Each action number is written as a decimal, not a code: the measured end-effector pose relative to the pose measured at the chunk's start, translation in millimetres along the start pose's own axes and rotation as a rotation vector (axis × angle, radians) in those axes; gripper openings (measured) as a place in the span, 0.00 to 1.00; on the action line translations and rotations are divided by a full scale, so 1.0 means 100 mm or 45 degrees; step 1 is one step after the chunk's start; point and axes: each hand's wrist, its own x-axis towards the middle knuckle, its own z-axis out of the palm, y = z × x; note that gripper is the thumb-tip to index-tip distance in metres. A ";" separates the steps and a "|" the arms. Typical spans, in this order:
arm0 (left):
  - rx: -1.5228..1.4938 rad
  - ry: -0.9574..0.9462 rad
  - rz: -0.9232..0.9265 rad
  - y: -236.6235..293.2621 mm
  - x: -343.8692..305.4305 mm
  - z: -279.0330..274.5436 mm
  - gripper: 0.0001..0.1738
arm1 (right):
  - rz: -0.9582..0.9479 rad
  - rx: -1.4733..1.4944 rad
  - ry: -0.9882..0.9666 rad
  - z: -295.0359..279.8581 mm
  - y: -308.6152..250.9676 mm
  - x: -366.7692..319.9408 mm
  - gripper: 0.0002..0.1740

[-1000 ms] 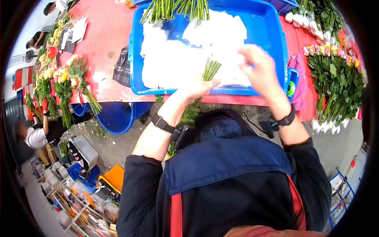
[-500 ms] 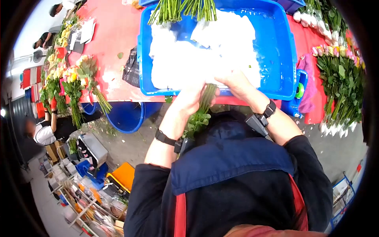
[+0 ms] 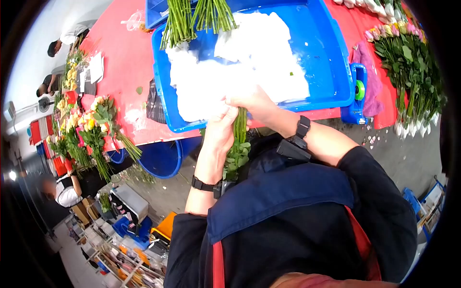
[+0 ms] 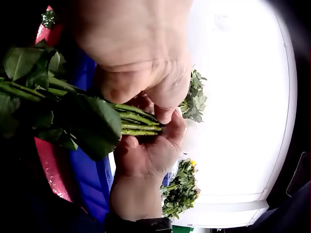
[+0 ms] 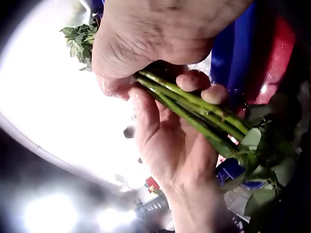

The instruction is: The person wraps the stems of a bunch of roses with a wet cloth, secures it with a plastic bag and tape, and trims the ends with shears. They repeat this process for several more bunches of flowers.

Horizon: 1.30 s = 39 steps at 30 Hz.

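A bunch of green flower stems [image 3: 240, 124] stands at the near rim of a blue tub [image 3: 338, 62], its leaves [image 3: 237, 156] hanging down toward my body. My left hand [image 3: 222, 127] grips the stems from the left, just below the cut ends. My right hand [image 3: 250, 103] wraps the upper ends from the right, touching the left hand. In the left wrist view my left hand [image 4: 138, 53] and right hand [image 4: 148, 153] both close round the stems [image 4: 138, 122]. The right wrist view shows the right hand [image 5: 155, 39] above the stems [image 5: 194, 104], with left fingers [image 5: 194, 80] curled over them.
White wet wadding [image 3: 240, 72] fills the tub, and more stem bunches [image 3: 192, 19] lie at its far end. The tub sits on a red table [image 3: 125, 62] with a green tape dispenser [image 3: 357, 91], a pink cloth [image 3: 370, 72] and roses [image 3: 413, 72]. Bouquets [image 3: 91, 127] and a blue bucket [image 3: 163, 158] are left.
My right hand came back from over the tub's white wadding and took hold of the stem ends beside the left hand. The bunch now stands more upright at the tub rim.
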 end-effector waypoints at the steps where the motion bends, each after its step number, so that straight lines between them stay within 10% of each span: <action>1: 0.027 -0.005 0.018 0.00 0.01 0.00 0.16 | 0.023 0.020 0.009 0.02 0.01 0.01 0.07; 7: 0.175 0.179 0.058 0.10 0.02 -0.19 0.14 | 0.171 0.071 -0.129 0.09 0.05 0.18 0.09; 13: 0.368 0.431 0.139 0.48 -0.06 -0.49 0.13 | -0.171 -1.542 0.126 -0.74 -0.18 0.35 0.17; 21: 0.440 0.325 0.206 0.65 -0.10 -0.68 0.11 | -0.083 -2.312 -0.208 -0.49 0.25 0.54 0.19; 26: 0.437 0.268 0.195 0.68 -0.14 -0.80 0.12 | 0.085 -1.860 -0.015 -0.66 0.09 0.52 0.12; 30: 0.377 0.222 0.106 0.68 -0.19 -0.86 0.12 | -0.405 -2.123 0.137 -0.64 0.23 0.48 0.12; 33: 0.347 0.203 0.097 0.66 -0.23 -0.86 0.12 | 0.027 -2.176 -0.121 -0.63 0.13 0.58 0.12; 39: 0.315 0.152 0.180 0.66 -0.29 -0.99 0.12 | -0.217 -1.556 0.370 -0.83 -0.19 0.37 0.10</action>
